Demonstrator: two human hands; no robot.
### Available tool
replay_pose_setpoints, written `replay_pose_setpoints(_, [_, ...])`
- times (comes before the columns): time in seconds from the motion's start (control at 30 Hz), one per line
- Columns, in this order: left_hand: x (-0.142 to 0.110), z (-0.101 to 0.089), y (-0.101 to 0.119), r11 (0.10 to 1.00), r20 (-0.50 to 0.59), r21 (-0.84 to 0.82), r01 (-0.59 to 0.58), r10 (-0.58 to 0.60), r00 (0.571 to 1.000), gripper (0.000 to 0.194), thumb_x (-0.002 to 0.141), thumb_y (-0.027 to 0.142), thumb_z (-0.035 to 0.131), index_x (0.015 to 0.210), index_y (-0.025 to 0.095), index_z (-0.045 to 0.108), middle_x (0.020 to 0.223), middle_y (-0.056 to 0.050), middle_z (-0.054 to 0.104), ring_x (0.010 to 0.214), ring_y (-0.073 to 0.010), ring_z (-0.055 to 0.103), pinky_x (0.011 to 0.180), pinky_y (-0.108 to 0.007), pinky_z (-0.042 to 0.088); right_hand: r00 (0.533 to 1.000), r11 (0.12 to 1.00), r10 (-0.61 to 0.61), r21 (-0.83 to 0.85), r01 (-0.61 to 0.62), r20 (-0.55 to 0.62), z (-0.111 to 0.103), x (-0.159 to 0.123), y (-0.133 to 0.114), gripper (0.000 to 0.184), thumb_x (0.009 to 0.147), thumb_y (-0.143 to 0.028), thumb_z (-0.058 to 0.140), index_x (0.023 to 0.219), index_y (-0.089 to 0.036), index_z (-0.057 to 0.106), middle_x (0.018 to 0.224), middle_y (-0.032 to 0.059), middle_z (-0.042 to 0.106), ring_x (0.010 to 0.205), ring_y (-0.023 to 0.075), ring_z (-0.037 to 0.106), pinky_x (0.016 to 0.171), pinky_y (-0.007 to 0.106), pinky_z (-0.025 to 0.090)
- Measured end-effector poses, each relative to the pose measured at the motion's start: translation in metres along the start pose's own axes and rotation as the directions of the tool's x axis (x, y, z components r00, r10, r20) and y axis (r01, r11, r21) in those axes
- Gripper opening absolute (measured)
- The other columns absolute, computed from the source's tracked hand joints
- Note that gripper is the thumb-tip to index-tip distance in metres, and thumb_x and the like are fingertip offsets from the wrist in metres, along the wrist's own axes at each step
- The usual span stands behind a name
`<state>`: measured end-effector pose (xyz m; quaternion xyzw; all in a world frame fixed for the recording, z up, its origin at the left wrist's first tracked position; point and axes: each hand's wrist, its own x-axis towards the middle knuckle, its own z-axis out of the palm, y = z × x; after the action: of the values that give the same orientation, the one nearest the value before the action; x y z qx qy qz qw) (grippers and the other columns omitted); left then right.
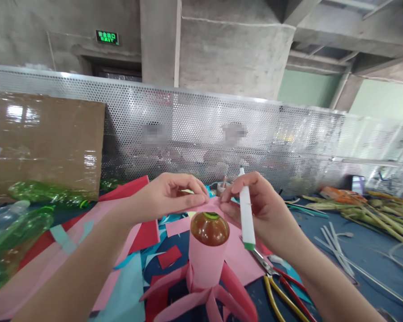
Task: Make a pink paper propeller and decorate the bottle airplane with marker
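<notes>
Thin pink paper (212, 204) is pinched by the left hand (168, 193) and right hand (265, 208); a white, green-ended marker (246, 214) is tucked in the latter, apparently freeing its fingertips.

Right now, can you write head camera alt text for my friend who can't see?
A left hand and a right hand hold pink paper behind a brown-topped pink tube with paper legs; the right also holds a white marker. Scissors and red scraps lie on a blue table.

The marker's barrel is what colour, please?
The marker's barrel is white, seen best in the head view.
</notes>
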<state>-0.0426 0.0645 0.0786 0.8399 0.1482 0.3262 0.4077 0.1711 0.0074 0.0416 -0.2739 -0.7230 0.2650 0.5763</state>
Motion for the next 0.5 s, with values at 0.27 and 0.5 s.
replay_pose_setpoints(0.27, [-0.002,0.001,0.009,0.993,-0.077,0.116,-0.001,0.01,0.997,0.006,0.075,0.018,0.073,0.08,0.02,0.073,0.085,-0.001,0.072,0.083,-0.0143,0.066,0.078,-0.028,0.053,0.997,0.999,0.021,0.036,-0.023,0.069,-0.001,0.0,-0.003,0.026,0.083,-0.013,0.07,0.092,-0.028,0.051,0.088,-0.0055,0.062,0.084,0.0109,0.06,0.079,0.026,0.048])
replay_pose_setpoints(0.5, [-0.004,0.008,0.021,0.968,-0.136,0.23,0.095,-0.065,0.989,0.009,0.077,0.026,0.072,0.083,0.02,0.075,0.079,-0.001,0.075,0.068,-0.0136,0.065,0.059,-0.023,0.051,0.999,0.996,0.048,-0.082,-0.045,0.025,-0.004,0.002,-0.007,0.024,0.08,-0.013,0.072,0.089,-0.026,0.053,0.084,-0.0046,0.063,0.078,0.0119,0.061,0.078,0.028,0.049])
